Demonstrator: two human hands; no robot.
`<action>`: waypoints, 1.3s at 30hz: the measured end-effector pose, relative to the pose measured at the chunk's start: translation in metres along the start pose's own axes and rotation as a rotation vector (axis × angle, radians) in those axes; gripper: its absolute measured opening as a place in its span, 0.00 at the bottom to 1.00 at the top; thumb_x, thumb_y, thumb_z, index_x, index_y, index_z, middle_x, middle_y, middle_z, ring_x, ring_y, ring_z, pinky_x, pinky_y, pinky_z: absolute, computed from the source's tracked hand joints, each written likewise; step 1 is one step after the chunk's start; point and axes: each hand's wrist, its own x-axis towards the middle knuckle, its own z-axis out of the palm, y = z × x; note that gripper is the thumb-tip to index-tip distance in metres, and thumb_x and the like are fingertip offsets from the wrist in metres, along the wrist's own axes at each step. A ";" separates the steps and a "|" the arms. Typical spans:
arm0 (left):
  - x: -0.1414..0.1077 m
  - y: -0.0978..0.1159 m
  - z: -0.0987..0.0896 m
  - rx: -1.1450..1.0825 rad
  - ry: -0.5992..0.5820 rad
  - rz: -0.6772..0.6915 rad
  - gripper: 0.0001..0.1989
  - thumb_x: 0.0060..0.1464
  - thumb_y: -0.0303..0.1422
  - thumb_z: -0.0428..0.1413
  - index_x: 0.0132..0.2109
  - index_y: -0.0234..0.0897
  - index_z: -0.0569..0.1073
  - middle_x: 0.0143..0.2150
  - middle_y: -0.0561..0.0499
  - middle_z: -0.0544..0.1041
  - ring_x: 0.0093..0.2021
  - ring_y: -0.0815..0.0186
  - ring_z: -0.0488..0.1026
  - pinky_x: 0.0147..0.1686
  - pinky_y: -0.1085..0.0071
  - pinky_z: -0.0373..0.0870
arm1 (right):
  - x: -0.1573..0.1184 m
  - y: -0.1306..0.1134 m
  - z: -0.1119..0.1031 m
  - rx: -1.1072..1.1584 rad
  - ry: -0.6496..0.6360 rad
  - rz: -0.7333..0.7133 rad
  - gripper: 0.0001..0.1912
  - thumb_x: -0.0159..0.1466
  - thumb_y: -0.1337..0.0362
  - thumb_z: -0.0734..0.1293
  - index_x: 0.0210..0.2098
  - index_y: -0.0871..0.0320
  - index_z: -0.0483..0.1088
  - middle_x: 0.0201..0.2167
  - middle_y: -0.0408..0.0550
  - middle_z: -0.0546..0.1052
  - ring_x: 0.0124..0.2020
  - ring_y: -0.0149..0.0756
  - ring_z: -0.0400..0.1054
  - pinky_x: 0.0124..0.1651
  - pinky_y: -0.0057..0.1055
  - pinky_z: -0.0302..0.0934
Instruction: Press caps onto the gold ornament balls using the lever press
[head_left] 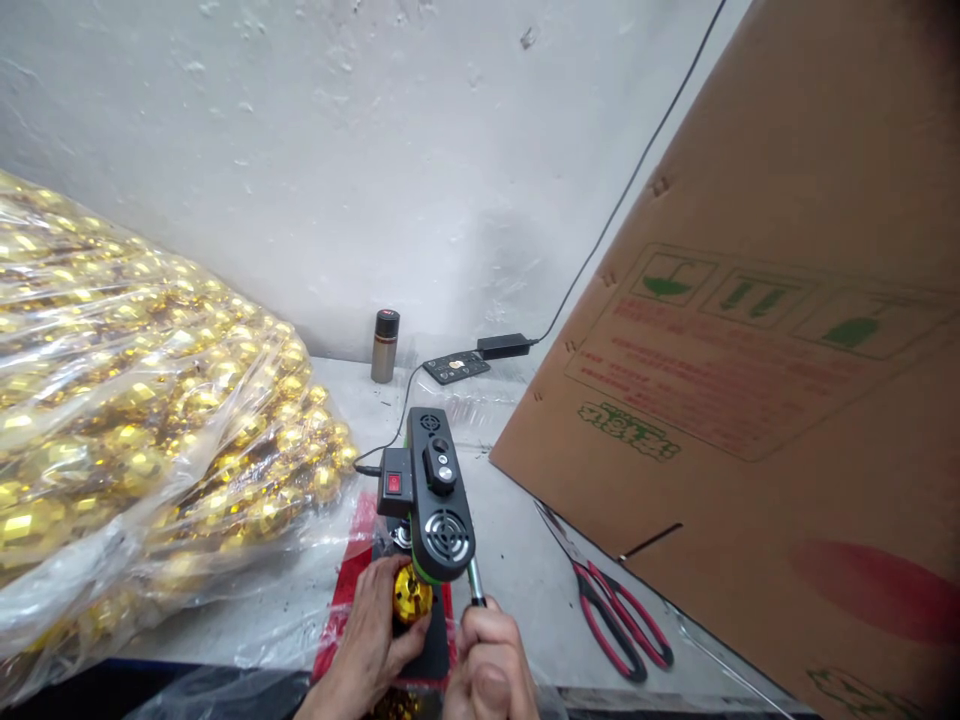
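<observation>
A small black bench drill press (441, 490) with a red power switch stands before me. Below its head, my left hand (367, 620) grips a shiny gold faceted ball (412, 595), thumb and fingers around its sides. The spindle and the point where it meets the ball are hidden under the head. To the right, my right hand (489, 660) is closed around the end of the machine's metal lever (476, 582). The dark base (427, 655) rests on a red sheet (346, 590).
A clear plastic bag of gold balls (165, 400) fills the left side. On the right leans a large cardboard box (750, 400), with red-handled scissors (611, 610) beside it. A spray-can-like cylinder (385, 345), a black power adapter (502, 346) and a cable stand near the wall.
</observation>
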 end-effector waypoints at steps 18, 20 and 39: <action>0.000 -0.002 0.002 0.023 -0.027 0.000 0.24 0.54 0.41 0.63 0.56 0.37 0.78 0.51 0.35 0.82 0.52 0.42 0.80 0.55 0.44 0.78 | -0.009 0.017 -0.005 -0.015 -0.005 -0.043 0.24 0.80 0.61 0.54 0.26 0.54 0.61 0.25 0.36 0.68 0.27 0.29 0.64 0.51 0.35 0.67; 0.000 -0.003 0.002 0.032 -0.018 0.009 0.24 0.54 0.40 0.63 0.56 0.37 0.78 0.51 0.36 0.83 0.52 0.42 0.80 0.54 0.44 0.78 | -0.013 0.018 -0.006 -0.022 -0.004 -0.030 0.24 0.81 0.60 0.55 0.27 0.54 0.62 0.25 0.37 0.68 0.29 0.29 0.64 0.53 0.35 0.66; -0.029 -0.021 -0.007 -0.066 0.043 0.071 0.25 0.55 0.41 0.65 0.58 0.40 0.79 0.58 0.35 0.83 0.60 0.41 0.80 0.61 0.43 0.78 | 0.037 -0.035 -0.002 0.017 -0.031 0.179 0.26 0.78 0.56 0.62 0.23 0.56 0.65 0.22 0.39 0.66 0.21 0.27 0.58 0.28 0.31 0.49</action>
